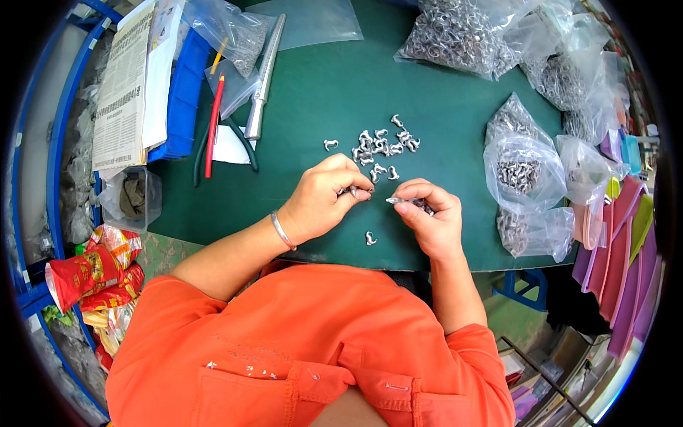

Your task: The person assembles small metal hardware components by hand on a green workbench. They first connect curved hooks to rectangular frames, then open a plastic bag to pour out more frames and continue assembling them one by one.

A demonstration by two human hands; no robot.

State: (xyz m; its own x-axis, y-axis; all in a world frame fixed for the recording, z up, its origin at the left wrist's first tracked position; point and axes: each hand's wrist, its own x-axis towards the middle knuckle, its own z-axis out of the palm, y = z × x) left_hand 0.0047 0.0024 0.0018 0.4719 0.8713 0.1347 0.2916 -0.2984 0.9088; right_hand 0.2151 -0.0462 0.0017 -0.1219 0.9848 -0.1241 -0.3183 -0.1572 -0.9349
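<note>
Over the near part of a green tabletop [306,92], my two hands face each other a short gap apart. My left hand [324,192], with a silver bangle at the wrist, is closed on small silvery metal pieces that show between thumb and fingers. In my right hand [432,213] a pointed silvery piece [393,201] sticks out from the pinch, and more pieces show in the curled fingers. Just beyond lies a loose heap of small curved metal pieces [366,146]. One stray curved piece [371,238] rests between my wrists, near the table's edge.
Clear bags of metal parts [455,39] crowd the far right, with more bags [518,171] along the right side. To the left are a red pencil [215,128], a tapered metal rod [267,78], dark-handled pliers [245,146] and a blue bin [186,99]. A plastic tub [148,199] stands at the left edge.
</note>
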